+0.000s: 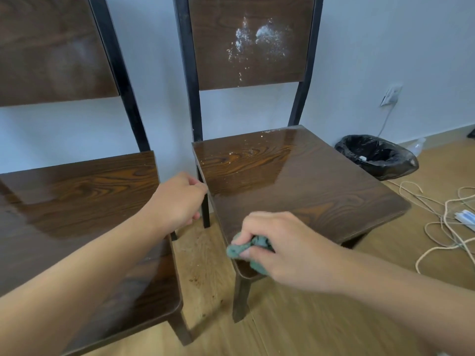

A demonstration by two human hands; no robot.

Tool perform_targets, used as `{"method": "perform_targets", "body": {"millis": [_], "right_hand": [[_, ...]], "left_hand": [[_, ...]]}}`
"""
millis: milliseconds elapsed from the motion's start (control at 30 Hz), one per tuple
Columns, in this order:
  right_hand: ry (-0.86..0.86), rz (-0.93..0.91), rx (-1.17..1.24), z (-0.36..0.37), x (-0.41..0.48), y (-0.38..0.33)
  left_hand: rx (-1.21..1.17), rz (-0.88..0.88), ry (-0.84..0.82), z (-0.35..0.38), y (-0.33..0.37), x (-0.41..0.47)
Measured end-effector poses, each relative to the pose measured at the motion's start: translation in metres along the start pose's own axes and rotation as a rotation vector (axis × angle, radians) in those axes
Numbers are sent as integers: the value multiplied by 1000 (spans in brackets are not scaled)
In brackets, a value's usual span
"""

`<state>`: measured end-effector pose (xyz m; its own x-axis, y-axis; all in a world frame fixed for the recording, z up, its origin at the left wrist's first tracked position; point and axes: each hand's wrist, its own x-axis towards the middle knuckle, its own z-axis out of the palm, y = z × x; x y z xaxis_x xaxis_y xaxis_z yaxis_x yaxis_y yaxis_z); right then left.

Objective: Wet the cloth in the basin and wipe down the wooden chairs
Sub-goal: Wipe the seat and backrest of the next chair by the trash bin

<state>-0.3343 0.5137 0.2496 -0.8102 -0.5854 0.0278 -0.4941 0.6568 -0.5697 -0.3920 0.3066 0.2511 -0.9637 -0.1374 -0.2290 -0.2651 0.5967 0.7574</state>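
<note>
Obs: cloth [243, 249] on chair [308, 181].
Our right hand [285, 247] grips cloth at seat corner; left hand [177, 199] curled, grasp we cannot tell.

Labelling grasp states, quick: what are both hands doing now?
Left hand: curled at dark wooden chair seat edge; grip cannot be told.
Right hand: holding crumpled green cloth.

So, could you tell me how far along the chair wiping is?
Done, apparently: the right chair's seat shines wet. In hand: the right hand holds the cloth at its front corner. Left: white specks on its backrest and the seat's rear.
</note>
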Motion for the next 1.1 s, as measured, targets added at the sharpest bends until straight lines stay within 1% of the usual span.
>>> {"method": "perform_targets", "body": {"millis": [100, 133, 200, 300, 400, 500, 567, 633, 667, 800, 833, 867, 933, 1000, 1100], "right_hand": [[232, 83, -74, -17, 7, 16], [278, 122, -103, -17, 11, 23], [268, 160, -144, -5, 14, 28], [185, 43, -105, 23, 1, 16], [151, -39, -110, 28, -14, 11], [166, -2, -134, 16, -29, 28], [207, 34, -174, 2, -42, 51], [273, 107, -229, -15, -52, 81], [304, 180, -267, -27, -57, 99], [407, 638, -375, -98, -78, 182], [427, 742, -379, -116, -84, 195], [450, 809, -380, -130, -90, 203], [548, 835, -358, -143, -90, 207], [606, 787, -320, -134, -76, 201], [530, 746, -338, -110, -43, 198]], "left_hand": [[62, 33, -43, 7, 1, -12], [68, 40, -50, 10, 1, -16], [82, 51, -58, 17, 0, -24], [100, 74, -58, 25, -2, -30], [130, 73, -61, 28, -1, -34], [146, 75, -69, 29, 3, -35], [150, 81, -52, 28, 3, -35], [146, 76, -40, 25, 1, -35], [142, 75, -42, 23, 0, -35], [108, 53, -74, 20, -5, -37], [104, 50, -76, 19, -5, -36], [99, 50, -75, 18, -6, -36], [97, 54, -74, 18, -6, -33], [100, 52, -70, 18, -9, -27], [82, 20, -49, 18, -14, -17]]}}
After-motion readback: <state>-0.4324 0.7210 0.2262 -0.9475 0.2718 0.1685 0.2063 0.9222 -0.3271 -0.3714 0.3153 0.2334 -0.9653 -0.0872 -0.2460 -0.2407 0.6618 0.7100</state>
